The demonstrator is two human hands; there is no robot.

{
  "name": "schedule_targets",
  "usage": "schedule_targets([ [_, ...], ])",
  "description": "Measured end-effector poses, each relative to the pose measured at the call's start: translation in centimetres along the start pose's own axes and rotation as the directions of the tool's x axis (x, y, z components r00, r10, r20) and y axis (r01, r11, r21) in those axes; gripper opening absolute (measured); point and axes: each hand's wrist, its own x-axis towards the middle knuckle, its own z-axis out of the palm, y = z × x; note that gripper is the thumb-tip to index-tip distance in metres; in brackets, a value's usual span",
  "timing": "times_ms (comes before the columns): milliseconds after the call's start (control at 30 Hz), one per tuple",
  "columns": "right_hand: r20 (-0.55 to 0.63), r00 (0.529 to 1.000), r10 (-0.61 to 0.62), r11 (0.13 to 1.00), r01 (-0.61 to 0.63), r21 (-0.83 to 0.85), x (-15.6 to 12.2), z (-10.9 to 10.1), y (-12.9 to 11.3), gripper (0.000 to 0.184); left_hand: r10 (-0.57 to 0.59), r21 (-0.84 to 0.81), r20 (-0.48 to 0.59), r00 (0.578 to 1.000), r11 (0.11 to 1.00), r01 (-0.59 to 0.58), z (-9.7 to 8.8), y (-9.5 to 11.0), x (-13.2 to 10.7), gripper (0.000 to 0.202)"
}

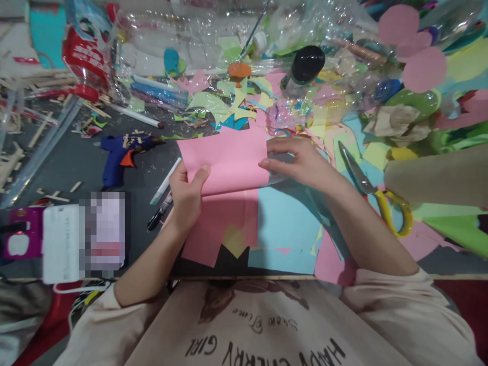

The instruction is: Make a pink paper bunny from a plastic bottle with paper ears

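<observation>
A sheet of pink paper (229, 160) is held up over the table, its lower part curved along a rounded edge. My left hand (186, 193) grips it at the left, thumb pressed on top and fingers hidden behind. At the paper's right edge is my right hand (299, 160), with thumb and forefinger tips at the edge. Between those fingers a dark, see-through surface shows, partly covered by the paper; I cannot make out what it is. Beneath lie more pink paper (229, 208) and a light blue sheet (290, 218).
Yellow-handled scissors (394, 213) lie at right. To the left are a blue glue gun (114, 157), a black pen (158, 213), a phone (108, 229) and a white box-like device (61, 244). Paper scraps (213, 104), wooden sticks (40, 129) and plastic bottles (89, 56) crowd the back.
</observation>
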Motion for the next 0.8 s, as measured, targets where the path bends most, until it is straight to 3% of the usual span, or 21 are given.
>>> schedule_targets([
  [233, -0.048, 0.998, 0.032, 0.999, -0.031, 0.036, 0.15, 0.19, -0.37, 0.03, 0.008, 0.037, -0.004, 1.0, 0.999, -0.008, 0.27, 0.82, -0.21, 0.015],
  [433, -0.003, 0.999, 0.037, 0.994, -0.036, 0.107, 0.19, 0.08, -0.3, 0.025, -0.017, 0.019, -0.003, 1.0, 1.0, 0.017, 0.34, 0.86, -0.41, 0.028],
  [533, 0.07, 0.996, 0.051, 0.996, -0.056, 0.065, -0.02, -0.16, -0.42, 0.024, -0.033, -0.006, -0.001, 0.999, 0.999, 0.033, 0.43, 1.03, -0.23, 0.027],
  [667, 0.179, 0.977, 0.115, 0.993, -0.112, -0.028, -0.15, -0.49, -0.6, 0.036, -0.055, -0.052, 0.051, 0.997, 0.997, 0.058, 0.31, 0.93, 0.11, 0.025],
  [800, 0.167, 0.98, 0.11, 0.994, -0.109, -0.015, -0.11, -0.49, -0.52, 0.044, -0.08, -0.077, 0.097, 0.992, 0.993, 0.087, 0.05, 0.89, 0.33, 0.028],
])
